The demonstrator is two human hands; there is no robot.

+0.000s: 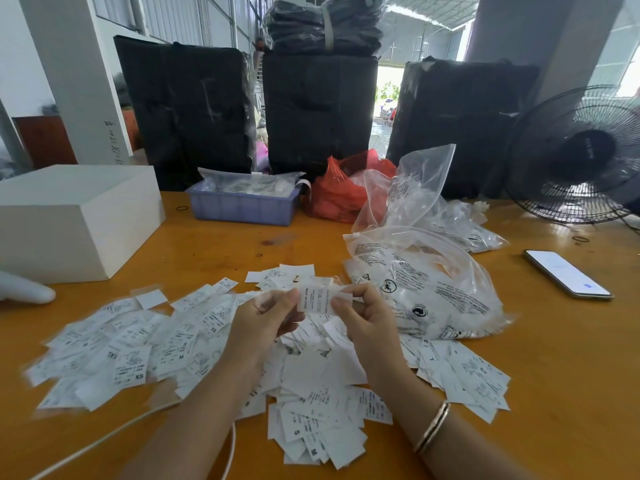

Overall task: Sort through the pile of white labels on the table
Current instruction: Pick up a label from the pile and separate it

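A wide pile of white labels [138, 351] with black size print lies spread across the orange table [221, 247]. Above its middle, my left hand [266, 320] and my right hand [363, 317] pinch one white printed label [316, 299] between them, left fingers on its left edge, right fingers on its right edge. The label is held flat, print facing me. A bracelet sits on my right wrist.
A white box [69, 220] stands at the left, a blue tray [242, 206] with bagged labels and a red bag [343, 195] at the back. Clear plastic bags [426, 289] lie right of the pile. A phone [568, 273] and a black fan [585, 154] are far right. A white cable [104, 441] crosses the front.
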